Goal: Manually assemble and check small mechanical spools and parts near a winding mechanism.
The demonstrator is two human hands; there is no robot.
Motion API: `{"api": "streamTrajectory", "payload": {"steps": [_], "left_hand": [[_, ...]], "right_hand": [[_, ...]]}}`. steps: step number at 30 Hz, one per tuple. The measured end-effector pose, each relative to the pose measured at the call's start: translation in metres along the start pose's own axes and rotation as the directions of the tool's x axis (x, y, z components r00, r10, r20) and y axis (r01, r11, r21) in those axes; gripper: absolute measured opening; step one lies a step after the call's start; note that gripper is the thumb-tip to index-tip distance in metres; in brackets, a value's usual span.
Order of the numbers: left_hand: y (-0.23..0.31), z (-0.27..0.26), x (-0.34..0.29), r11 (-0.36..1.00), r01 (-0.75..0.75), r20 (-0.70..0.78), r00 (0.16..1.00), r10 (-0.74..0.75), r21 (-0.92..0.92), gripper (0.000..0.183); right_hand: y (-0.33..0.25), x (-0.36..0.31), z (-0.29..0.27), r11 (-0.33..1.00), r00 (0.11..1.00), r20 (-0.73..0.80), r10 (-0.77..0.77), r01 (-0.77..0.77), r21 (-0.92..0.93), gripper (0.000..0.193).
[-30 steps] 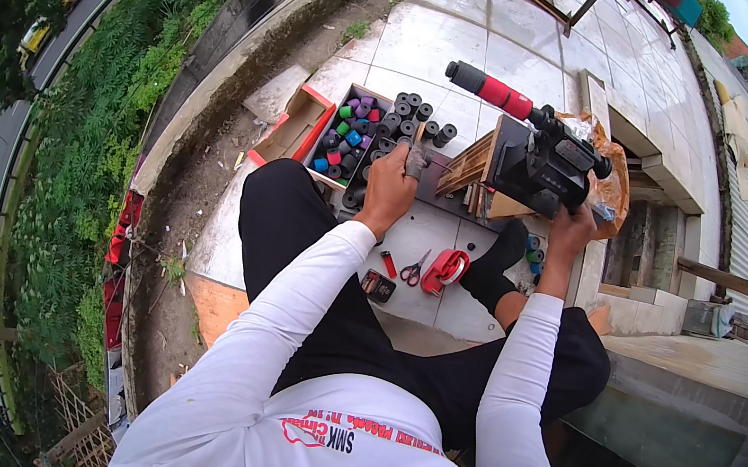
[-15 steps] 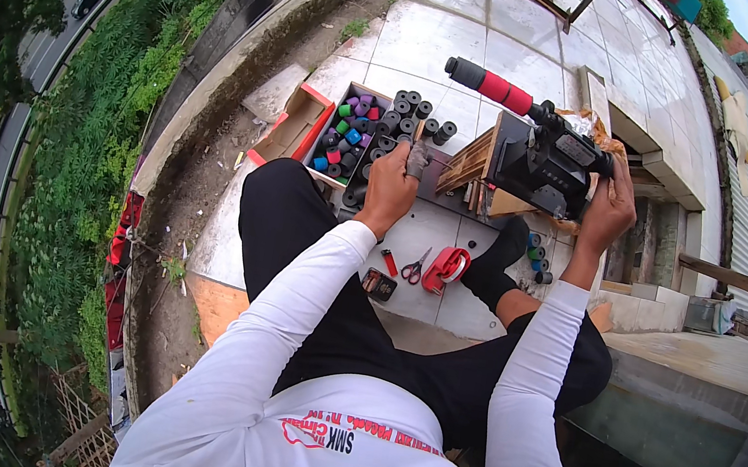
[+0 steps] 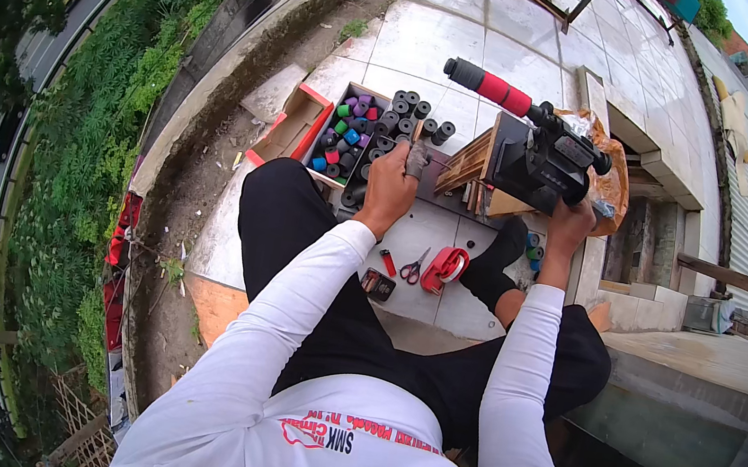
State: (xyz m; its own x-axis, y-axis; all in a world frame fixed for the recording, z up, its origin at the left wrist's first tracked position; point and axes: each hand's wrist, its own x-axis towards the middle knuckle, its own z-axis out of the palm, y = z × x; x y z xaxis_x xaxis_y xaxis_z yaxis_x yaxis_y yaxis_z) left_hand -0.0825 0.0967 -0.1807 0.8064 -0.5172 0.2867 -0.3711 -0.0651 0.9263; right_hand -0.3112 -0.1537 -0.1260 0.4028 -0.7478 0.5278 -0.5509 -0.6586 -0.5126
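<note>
My left hand (image 3: 390,190) is closed, with a grey wrap around one finger. A thin tan stick (image 3: 418,131) juts up from its fingers; its lower end is hidden. My right hand (image 3: 571,225) is curled against the near right side of a black machine (image 3: 536,168); what its fingers grip is hidden. From the machine a shaft carries a red and black roll (image 3: 501,89), pointing far left. The machine stands on a wooden stand (image 3: 467,163). Beside my left hand are several black rolls (image 3: 404,104) and a box (image 3: 317,151) of coloured rolls.
Scissors (image 3: 413,268), a red tape dispenser (image 3: 441,270), a red lighter-like stick (image 3: 388,261) and a small dark case (image 3: 377,284) lie on the tiles before me. An open orange-edged box (image 3: 293,127) sits at the left. An orange bag (image 3: 615,202) is behind the machine.
My right hand has moved down and left, from the knob at the machine's right end to its near lower side. My left hand and the roll have stayed almost in place.
</note>
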Motion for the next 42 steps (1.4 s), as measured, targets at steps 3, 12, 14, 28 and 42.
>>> {"api": "streamTrajectory", "payload": {"steps": [3,12,14,28,42], "left_hand": [[-0.002,0.000,0.000,0.999,-0.034,-0.015,0.999,0.034,-0.001,0.020],[0.017,0.004,0.004,0.994,-0.056,-0.019,0.998,0.054,-0.095,0.021],[0.016,0.006,0.004,0.995,-0.040,-0.003,0.999,0.040,-0.094,0.022],[0.008,0.001,0.001,0.999,-0.014,0.062,0.998,0.016,-0.039,0.016],[0.002,-0.052,0.011,0.980,-0.094,0.449,0.893,0.005,0.176,0.017]], "right_hand": [[-0.022,-0.019,-0.016,0.997,0.998,-0.065,0.027,-0.022,0.076,0.028],[-0.049,-0.007,-0.050,0.995,0.988,-0.117,-0.096,0.092,-0.042,0.037],[-0.045,-0.007,-0.050,0.995,0.989,-0.110,-0.095,0.090,-0.053,0.037],[-0.170,-0.071,-0.027,0.925,0.962,-0.162,-0.218,0.257,0.279,0.043],[-0.238,-0.022,0.089,0.528,0.894,0.447,-0.022,-0.369,0.765,0.028]]}}
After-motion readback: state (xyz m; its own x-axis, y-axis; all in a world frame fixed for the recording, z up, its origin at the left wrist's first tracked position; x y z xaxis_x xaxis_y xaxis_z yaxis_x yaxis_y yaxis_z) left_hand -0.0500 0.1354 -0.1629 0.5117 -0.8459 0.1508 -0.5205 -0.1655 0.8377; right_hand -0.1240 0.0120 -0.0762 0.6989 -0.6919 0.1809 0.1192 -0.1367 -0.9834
